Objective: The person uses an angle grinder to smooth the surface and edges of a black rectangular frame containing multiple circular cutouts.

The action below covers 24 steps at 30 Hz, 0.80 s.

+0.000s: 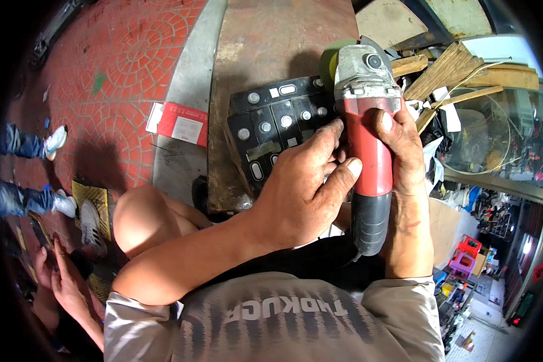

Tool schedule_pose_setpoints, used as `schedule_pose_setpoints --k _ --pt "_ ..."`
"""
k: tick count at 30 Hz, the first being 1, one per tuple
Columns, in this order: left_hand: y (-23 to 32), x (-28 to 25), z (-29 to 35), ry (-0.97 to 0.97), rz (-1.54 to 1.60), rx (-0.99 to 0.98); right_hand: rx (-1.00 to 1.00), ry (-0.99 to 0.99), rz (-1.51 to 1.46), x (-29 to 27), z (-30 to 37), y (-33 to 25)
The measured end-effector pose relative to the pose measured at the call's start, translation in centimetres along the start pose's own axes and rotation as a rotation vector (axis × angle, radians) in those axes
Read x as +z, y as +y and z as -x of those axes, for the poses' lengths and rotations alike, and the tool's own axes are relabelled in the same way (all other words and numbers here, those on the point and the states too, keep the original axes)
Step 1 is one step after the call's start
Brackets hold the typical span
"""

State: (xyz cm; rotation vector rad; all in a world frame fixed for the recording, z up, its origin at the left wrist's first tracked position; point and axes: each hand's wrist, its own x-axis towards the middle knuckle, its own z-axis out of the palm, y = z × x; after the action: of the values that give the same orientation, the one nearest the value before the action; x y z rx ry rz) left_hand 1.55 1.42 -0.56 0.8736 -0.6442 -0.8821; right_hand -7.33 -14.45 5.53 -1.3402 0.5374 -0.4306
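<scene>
An angle grinder with a red body, a grey metal head and a black rear end is held upright in the picture in front of my chest. My right hand is wrapped round it from the right, thumb across the red body. From the left, my left hand is curled against the body, with its thumb pressed on the lower red part; some of its fingers are hidden. A yellow-green disc shows beside the head. Left of the grinder, a black block with several round bolt heads lies on the worn bench.
A red and white box lies left of the bench. Wood pieces and scraps are piled at the right, by a glass pane. Another person's hands hold a dark object at the lower left.
</scene>
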Motion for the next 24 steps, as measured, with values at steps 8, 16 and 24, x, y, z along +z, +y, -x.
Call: schedule_pose_setpoints --k 8,16,24 --pt "0.2 -0.5 -0.1 -0.069 -0.144 -0.01 -0.018 0.045 0.015 0.1 0.4 -0.2" --pt "-0.2 -0.6 -0.6 -0.09 -0.201 0.087 0.01 0.021 -0.047 -1.2 0.4 0.5" --pt "0.1 -0.6 -0.7 -0.11 -0.18 0.084 -0.01 0.208 0.002 0.0 0.9 0.6"
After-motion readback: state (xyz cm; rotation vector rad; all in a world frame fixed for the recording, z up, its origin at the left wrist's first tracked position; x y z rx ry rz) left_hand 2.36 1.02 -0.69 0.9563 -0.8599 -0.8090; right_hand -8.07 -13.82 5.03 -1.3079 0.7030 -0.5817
